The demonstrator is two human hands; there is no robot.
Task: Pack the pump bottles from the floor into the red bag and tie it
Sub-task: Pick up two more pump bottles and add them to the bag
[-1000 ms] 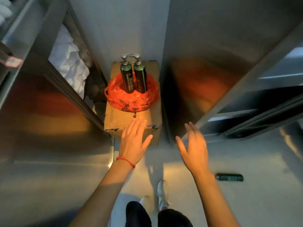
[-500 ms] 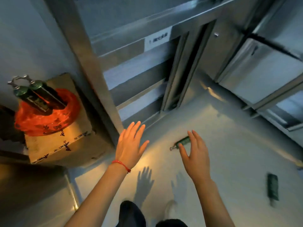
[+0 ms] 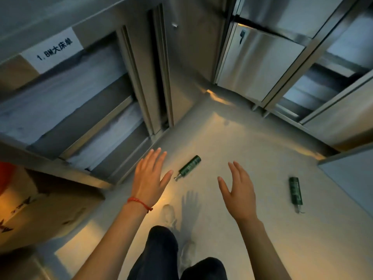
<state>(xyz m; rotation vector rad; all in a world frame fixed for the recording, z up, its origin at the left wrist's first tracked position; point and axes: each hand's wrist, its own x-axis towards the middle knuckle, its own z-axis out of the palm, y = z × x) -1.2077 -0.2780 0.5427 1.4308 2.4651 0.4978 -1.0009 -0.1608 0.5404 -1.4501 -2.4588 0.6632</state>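
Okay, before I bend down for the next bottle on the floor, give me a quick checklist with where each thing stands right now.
1. Left hand free: ok, fingers straight, holding nothing.
2. Right hand free: ok, open and empty.
3. Nearer dark green pump bottle reachable: ok, lying on its side on the pale floor between both hands.
4. Second dark green pump bottle located: ok, lying on its side out to the right.
5. Path to the bottles: ok, bare floor around them.
6. Red plastic bag open and ready: cannot tell, only a sliver shows at the left edge on the brown cardboard box.
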